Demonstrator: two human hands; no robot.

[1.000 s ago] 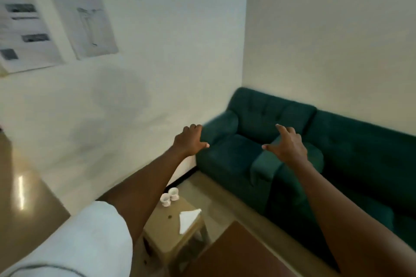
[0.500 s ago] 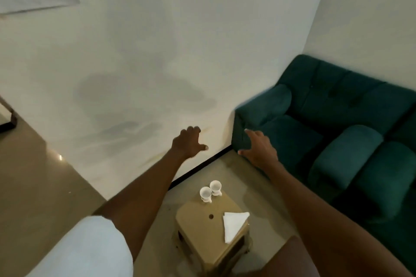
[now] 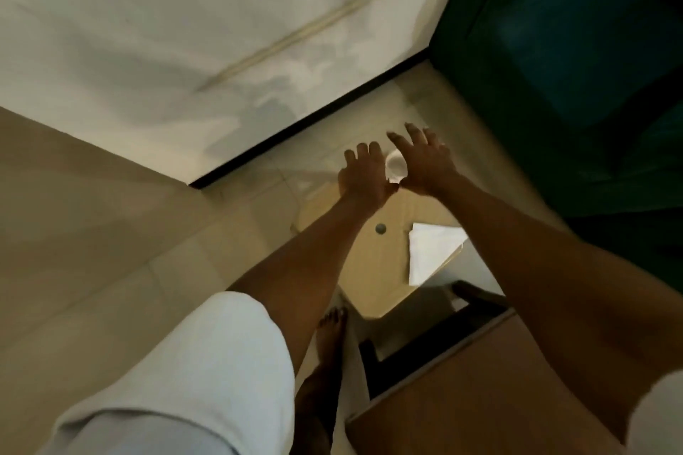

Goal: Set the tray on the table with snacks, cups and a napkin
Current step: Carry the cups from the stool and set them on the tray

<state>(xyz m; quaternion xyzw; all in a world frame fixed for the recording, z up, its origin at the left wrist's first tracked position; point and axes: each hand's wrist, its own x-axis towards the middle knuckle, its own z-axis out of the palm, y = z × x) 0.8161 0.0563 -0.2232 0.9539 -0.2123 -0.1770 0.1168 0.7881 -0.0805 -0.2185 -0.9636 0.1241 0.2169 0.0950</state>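
A small light wooden stool (image 3: 373,270) stands on the floor below me. A white cup (image 3: 396,168) shows at its far edge, in the gap between my two hands. My left hand (image 3: 364,174) hovers just left of the cup with its fingers apart, and it hides whatever lies under it. My right hand (image 3: 425,162) is just right of the cup, fingers spread. I cannot see either hand gripping the cup. A folded white napkin (image 3: 430,251) lies on the stool's right edge, hanging slightly over it.
A dark green sofa (image 3: 573,48) fills the upper right. A brown table (image 3: 462,399) with a dark frame stands at the lower right, close to the stool. The white wall with a black skirting runs behind. My bare foot (image 3: 329,336) is on the tiled floor beside the stool.
My view has tipped down onto the stool. Both hands have dropped from in front of the wall and sofa to either side of the cup, closer together.
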